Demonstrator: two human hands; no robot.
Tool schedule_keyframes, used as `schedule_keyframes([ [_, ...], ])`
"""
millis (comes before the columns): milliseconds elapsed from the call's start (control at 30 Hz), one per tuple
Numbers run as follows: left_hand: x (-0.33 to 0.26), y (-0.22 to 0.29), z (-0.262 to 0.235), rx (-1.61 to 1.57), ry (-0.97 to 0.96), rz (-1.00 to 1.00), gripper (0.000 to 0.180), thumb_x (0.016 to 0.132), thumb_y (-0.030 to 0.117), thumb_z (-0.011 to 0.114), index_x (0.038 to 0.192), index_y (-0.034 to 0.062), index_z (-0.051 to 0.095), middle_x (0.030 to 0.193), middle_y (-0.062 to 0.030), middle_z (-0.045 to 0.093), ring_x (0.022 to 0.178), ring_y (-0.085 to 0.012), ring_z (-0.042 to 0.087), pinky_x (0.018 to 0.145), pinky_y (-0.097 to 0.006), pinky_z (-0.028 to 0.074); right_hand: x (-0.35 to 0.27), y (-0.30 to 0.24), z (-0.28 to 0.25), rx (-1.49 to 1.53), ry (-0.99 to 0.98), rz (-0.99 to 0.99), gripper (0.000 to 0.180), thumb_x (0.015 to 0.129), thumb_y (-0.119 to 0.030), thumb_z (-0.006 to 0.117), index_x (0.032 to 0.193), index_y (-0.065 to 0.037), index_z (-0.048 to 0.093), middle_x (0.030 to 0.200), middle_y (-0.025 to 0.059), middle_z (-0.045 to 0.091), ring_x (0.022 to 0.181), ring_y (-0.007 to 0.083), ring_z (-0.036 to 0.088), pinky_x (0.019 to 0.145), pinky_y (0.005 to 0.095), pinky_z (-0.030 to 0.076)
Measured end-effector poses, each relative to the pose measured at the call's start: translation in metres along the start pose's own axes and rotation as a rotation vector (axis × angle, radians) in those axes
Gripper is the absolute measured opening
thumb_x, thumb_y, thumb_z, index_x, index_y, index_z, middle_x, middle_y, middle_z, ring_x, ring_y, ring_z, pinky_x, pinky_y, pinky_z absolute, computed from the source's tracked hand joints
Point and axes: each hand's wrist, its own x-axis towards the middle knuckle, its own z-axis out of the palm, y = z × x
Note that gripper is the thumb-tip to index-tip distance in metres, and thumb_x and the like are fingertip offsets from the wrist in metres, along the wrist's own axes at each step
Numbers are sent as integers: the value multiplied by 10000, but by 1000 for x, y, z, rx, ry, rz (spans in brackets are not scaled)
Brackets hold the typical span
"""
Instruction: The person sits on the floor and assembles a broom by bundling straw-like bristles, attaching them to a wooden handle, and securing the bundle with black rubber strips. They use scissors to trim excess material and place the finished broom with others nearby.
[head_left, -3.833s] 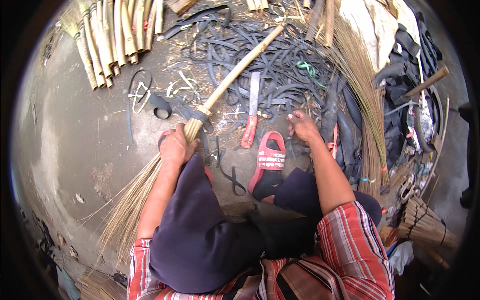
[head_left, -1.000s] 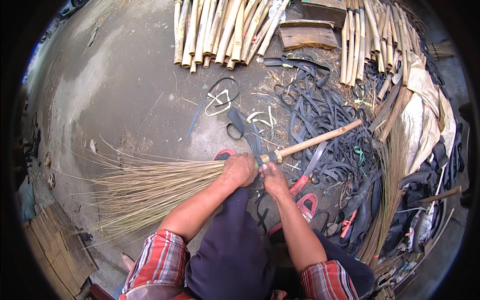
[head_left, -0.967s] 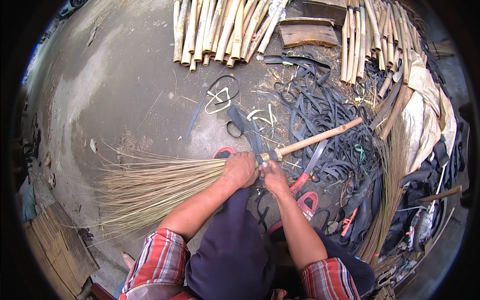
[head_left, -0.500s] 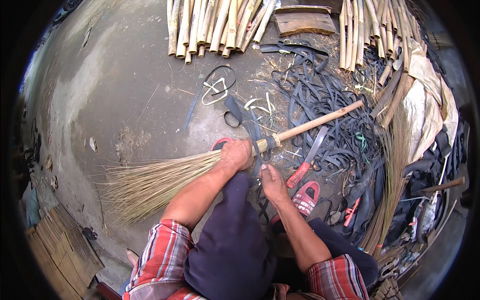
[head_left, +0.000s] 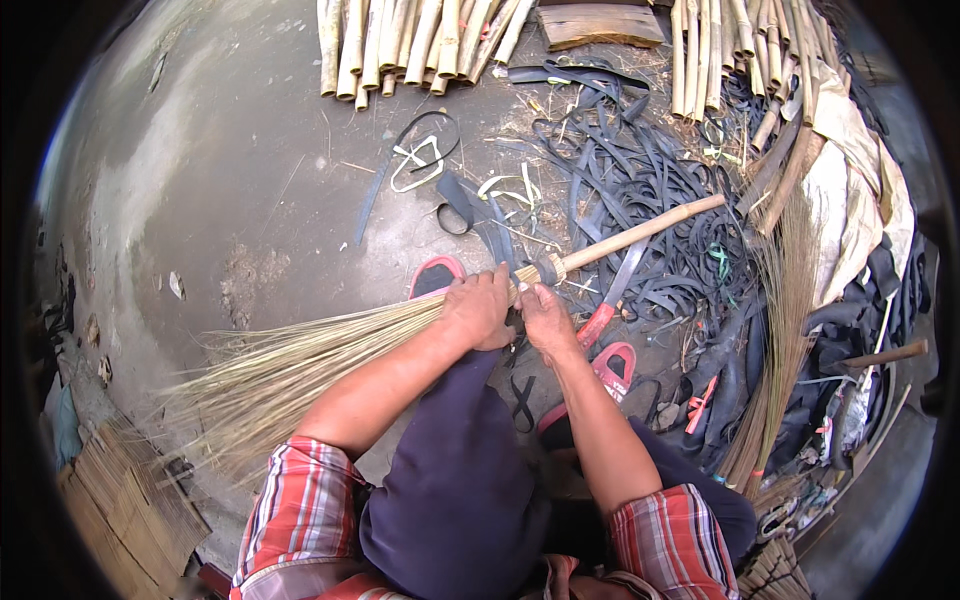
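A straw broom lies slantwise across my raised knee, its loose bristles fanning out to the left and its pale wooden handle pointing right. My left hand is closed over the bristles just left of the neck. Dark rubber strip is wound round the neck as a binding. Close beside it, my right hand pinches the rubber strip's end at the underside of the neck; the fingertips partly hide it. Below the handle rests a knife with a red grip, its blade passing under the handle.
A tangle of black rubber strips covers the ground at right. Bamboo poles are stacked at the far side, beside a wooden block. More bristles stand at right near a pale sack. Pink sandals are on my feet.
My right hand has moved up and inward to the broom's neck, closer to my left hand. The broom has turned slightly, its bristle end lower and further left.
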Motion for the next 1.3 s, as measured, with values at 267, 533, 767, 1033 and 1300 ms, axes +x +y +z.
schedule_keyframes([
  [267,29,-29,-9,-495,-484,5,641,745,461,863,1147,-4,679,1149,-228,764,1124,-358,734,984,-478,559,-9,-20,0,277,-88,178,292,1140,-316,499,1039,-84,645,704,-46,470,501,59,359,435,258,281],
  [533,4,5,19,34,176,-134,311,959,283,686,1089,2,654,1068,-270,755,982,-328,776,846,-448,613,-1,-40,6,352,-69,300,269,1126,-254,494,1024,-51,637,673,-34,466,538,80,391,486,295,313],
  [767,22,-12,8,-115,-112,-143,467,827,290,773,1143,-43,688,1052,-276,766,1046,-388,761,907,-461,604,-39,-26,-7,530,-103,326,233,1135,-256,491,1032,-64,575,609,-68,369,430,55,306,380,268,217],
  [1033,27,-26,-6,-348,-175,24,624,785,445,827,1140,-44,671,1063,-257,750,1009,-383,742,888,-453,577,-14,1,-6,358,-95,242,263,1138,-295,499,1003,-97,610,598,-63,391,447,58,307,408,269,238],
  [1300,-4,0,8,-53,26,-37,628,1002,555,624,1240,-26,614,1130,-267,727,1062,-420,734,906,-510,584,-32,-11,-12,344,-70,277,278,1144,-303,488,1030,-98,638,662,-51,445,508,61,361,436,265,267],
])
